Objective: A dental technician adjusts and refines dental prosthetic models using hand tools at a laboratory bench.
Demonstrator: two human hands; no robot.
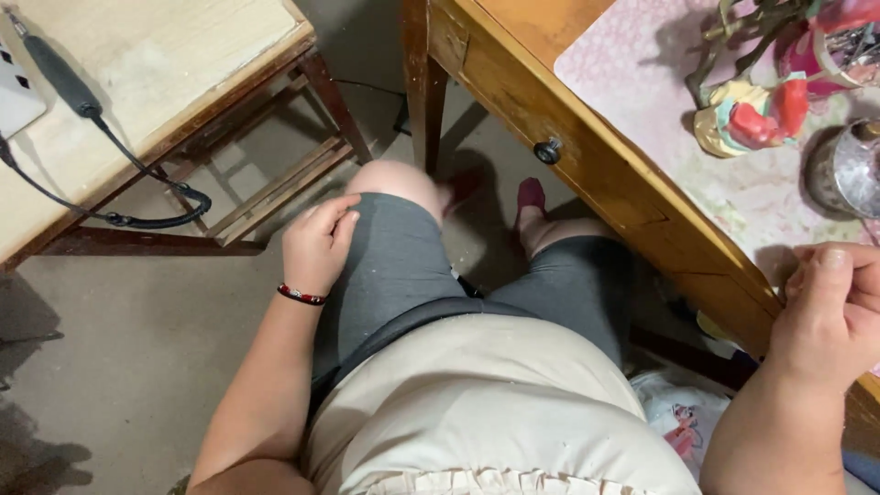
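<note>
my cream top (pixel 477 403) fills the bottom of the view, nearest to me, with my grey shorts (pixel 403 266) past it toward twelve o'clock. the wooden bench (pixel 587 174) runs from twelve down to four o'clock, its long edge slanting that way, under a pale pink flowered mat (pixel 642 82). a second, lighter bench (pixel 137 82) sits at ten o'clock with a black cable (pixel 137 183) trailing off it. my right hand (pixel 830 316) is at three o'clock on the mat's edge, fingers curled in a narrow grip; i cannot tell whether it holds anything. my left hand (pixel 316 243) rests loosely curled on my thigh at nine, holding nothing. the nearest thing is the metal cup (pixel 843 170), at twelve from my right grip, near it; the colourful figurine (pixel 747 115) stands beyond, toward eleven. a dark drawer knob (pixel 547 150) sits at one o'clock.
</note>
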